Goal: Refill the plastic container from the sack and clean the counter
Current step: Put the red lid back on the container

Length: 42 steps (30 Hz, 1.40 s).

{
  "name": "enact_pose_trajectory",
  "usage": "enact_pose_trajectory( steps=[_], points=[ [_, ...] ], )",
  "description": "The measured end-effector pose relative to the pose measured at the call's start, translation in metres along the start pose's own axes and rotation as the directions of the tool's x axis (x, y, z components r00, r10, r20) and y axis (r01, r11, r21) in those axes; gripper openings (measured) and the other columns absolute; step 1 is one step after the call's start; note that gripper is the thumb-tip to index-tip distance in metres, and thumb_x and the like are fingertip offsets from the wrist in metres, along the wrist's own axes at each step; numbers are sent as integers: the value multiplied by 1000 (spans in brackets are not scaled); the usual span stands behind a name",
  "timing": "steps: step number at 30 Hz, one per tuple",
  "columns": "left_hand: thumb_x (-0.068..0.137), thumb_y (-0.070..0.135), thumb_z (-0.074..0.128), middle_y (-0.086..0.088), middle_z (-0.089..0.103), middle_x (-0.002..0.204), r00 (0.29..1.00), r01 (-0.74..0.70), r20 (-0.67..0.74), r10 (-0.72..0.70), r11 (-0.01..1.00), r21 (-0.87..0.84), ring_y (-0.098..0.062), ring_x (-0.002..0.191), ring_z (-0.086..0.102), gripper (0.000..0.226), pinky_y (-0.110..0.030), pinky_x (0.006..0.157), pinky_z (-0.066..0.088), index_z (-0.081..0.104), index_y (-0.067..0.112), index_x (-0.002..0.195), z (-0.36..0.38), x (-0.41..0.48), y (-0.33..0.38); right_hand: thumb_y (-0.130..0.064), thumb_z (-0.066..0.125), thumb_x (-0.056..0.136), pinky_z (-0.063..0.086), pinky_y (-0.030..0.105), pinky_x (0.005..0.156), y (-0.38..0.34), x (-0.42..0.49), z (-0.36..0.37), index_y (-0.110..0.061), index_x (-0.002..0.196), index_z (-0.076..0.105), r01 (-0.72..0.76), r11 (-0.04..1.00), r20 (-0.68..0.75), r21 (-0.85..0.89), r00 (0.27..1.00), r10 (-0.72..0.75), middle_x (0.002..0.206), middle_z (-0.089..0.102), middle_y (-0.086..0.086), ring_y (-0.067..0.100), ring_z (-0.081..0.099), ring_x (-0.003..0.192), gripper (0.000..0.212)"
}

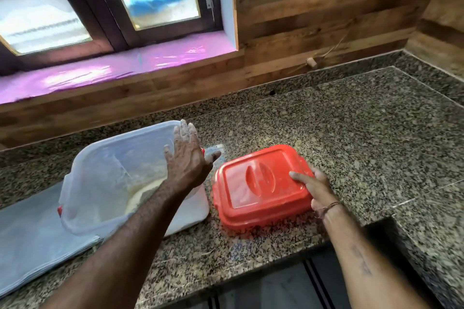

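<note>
Here, the clear plastic container (pixel 110 178) sits tilted on the speckled granite tabletop (pixel 351 133), its open mouth facing the viewer and pale powder pooled inside. The left hand (pixel 187 158), fingers spread flat, rests against the container's right wall. Just beside it lies the red lid (pixel 261 188), top up; the right hand (pixel 315 187) grips its right edge, index finger extended across the surface. A white sack (pixel 32 241) lies flat under the container's left side.
</note>
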<state>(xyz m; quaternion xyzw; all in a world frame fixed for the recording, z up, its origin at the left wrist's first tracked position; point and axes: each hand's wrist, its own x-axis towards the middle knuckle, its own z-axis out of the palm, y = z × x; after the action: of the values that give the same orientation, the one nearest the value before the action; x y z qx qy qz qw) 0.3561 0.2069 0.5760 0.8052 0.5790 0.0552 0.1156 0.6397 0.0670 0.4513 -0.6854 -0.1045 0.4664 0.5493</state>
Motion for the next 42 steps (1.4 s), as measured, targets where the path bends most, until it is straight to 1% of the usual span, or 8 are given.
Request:
enact_pose_trajectory(
  steps=[5,8,13,19,26,34,39,42],
  points=[
    [92,80,27,-5,-21,171,997,-10,75,18,994,-105,-22,158,-19,103,-60,124,-5,-4,15,165,-10,7,-5,-22,81,81,57,65,84,-51,-26,-21,-23,134,63,108,967,-19,230,994,-107,115,76,16,32,77,91,56],
    [75,99,14,-19,20,168,996,16,87,32,866,-500,-36,158,11,124,-64,125,12,31,6,155,-30,15,-17,-22,76,86,63,55,71,-89,-52,-4,-25,134,64,175,942,35,287,981,-193,115,77,11,26,79,87,49],
    [88,78,49,-2,49,152,987,-82,-136,-91,440,-894,-16,126,60,93,-33,102,55,29,22,160,-84,-9,-39,-19,77,86,64,43,65,-125,-103,80,-21,133,61,206,937,233,283,933,-276,111,78,10,27,78,89,50],
    [78,68,74,-3,56,145,931,11,-117,-345,347,-938,-24,123,64,93,-49,101,55,39,30,155,-97,-42,-169,-30,83,81,61,51,88,-109,-141,206,-11,120,65,360,933,247,2,904,-349,110,76,12,31,74,100,47],
    [76,83,54,-17,45,158,838,354,41,-544,485,-799,-41,149,36,103,-58,122,28,37,23,157,-66,-55,-236,-79,61,60,57,49,91,-63,-140,268,-16,111,61,443,764,187,-470,896,-404,110,71,8,29,69,102,81],
    [94,70,51,-15,27,168,873,370,118,-473,485,-792,-36,153,29,97,-57,119,35,10,19,165,-61,-49,-238,-53,63,93,60,51,87,-57,-157,269,-18,135,41,342,837,201,-427,938,-281,119,63,8,29,68,101,59],
    [98,63,51,-15,65,125,870,327,-109,-480,730,-601,-35,110,63,71,-44,90,54,51,9,144,-67,-69,-234,-47,71,90,64,51,73,-48,-175,257,-19,132,38,336,876,230,-345,935,-268,118,65,14,32,75,90,60],
    [88,65,66,-21,43,156,830,319,-163,-534,693,-647,-41,133,52,93,-53,105,48,34,11,156,-65,-83,-239,-49,82,76,64,55,71,-32,-181,245,-20,132,35,263,931,260,-252,946,-196,119,65,17,35,77,89,78]
  ],
)
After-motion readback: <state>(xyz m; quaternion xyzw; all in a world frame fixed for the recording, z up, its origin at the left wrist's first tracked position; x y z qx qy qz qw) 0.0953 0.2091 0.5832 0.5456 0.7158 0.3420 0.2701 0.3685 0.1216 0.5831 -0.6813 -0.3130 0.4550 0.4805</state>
